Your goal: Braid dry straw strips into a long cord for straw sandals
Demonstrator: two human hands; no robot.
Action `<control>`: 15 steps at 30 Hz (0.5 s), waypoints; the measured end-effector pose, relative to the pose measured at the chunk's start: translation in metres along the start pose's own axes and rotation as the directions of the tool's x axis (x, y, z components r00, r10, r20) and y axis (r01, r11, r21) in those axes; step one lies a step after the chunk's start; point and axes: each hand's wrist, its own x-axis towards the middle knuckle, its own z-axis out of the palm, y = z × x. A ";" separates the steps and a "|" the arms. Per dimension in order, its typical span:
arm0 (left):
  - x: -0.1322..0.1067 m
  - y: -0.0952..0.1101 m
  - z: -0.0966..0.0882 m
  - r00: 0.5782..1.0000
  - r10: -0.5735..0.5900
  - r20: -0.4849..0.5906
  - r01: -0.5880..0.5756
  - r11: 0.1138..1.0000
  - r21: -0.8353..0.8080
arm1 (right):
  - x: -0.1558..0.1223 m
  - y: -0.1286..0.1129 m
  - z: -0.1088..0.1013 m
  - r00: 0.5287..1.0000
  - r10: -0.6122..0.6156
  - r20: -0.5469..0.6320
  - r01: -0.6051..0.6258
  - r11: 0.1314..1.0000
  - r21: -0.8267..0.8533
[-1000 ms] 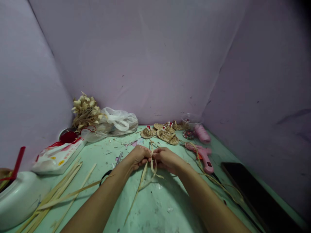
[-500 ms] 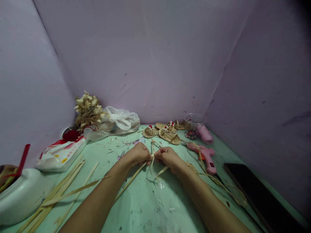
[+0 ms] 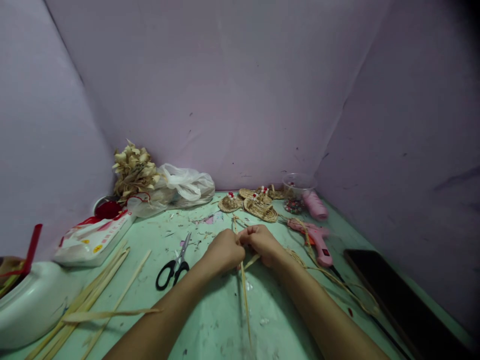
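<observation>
My left hand (image 3: 227,250) and my right hand (image 3: 260,242) meet at the middle of the table, both closed on thin pale strips of dried plant fibre (image 3: 245,295). One strip hangs from beneath my left fist toward the front edge. Another short strip end pokes out under my right hand. Just beyond the fingers, a thin braided cord (image 3: 235,223) runs away toward the back. Black-handled scissors (image 3: 176,267) lie left of my left hand, blades pointing away. Where the strips cross is hidden by my fingers.
Woven slipper-shaped pieces (image 3: 260,210) with beads lie at the back. To the right are a pink glue gun (image 3: 318,245), a pink thread spool (image 3: 315,206), a clear bead cup (image 3: 298,187) and a phone (image 3: 393,295). Left are loose strips (image 3: 101,280), a tissue pack (image 3: 95,240) and a white pot (image 3: 41,305).
My left hand has come right and nearer, turning over against my right hand. The long strip has swung from the left to the middle, and the scissors are now uncovered.
</observation>
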 end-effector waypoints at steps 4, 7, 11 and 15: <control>0.000 0.005 -0.024 0.988 -0.084 0.128 0.098 0.990 -0.103 | 0.003 0.002 -0.004 0.999 0.016 0.049 -0.020 0.995 0.093; 0.005 0.005 -0.037 0.976 -0.210 -0.056 0.179 0.922 -0.342 | 0.004 0.003 -0.006 0.997 0.046 0.070 -0.053 0.992 0.110; 0.012 0.001 -0.030 0.959 -0.167 0.229 0.272 0.770 -0.577 | 0.004 0.004 -0.005 0.994 0.034 0.100 -0.046 0.991 0.122; 0.014 0.001 -0.017 0.938 -0.217 0.272 0.333 0.788 -0.518 | 0.003 0.004 -0.006 0.997 0.022 0.076 -0.030 0.994 0.106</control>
